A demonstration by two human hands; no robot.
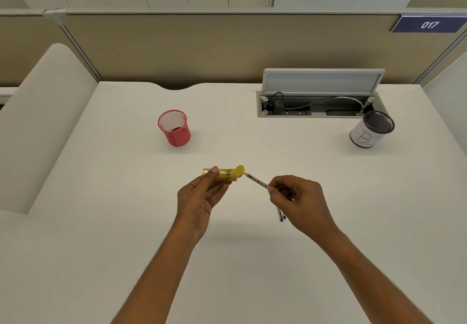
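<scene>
Gripping a sharpener [224,174] in the left hand [199,197], pinching a pencil [257,181] in the right hand [300,199], tip at the sharpener's yellow end, above the counter [126,197] middle

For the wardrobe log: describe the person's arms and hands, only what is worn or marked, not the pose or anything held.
The left arm and right arm are bare down to the frame's lower edge; no sleeves show. The left hand and right hand wear no gloves. Neither wrist has a watch or band, and the fingers in view have no ring. No markings show.
</scene>
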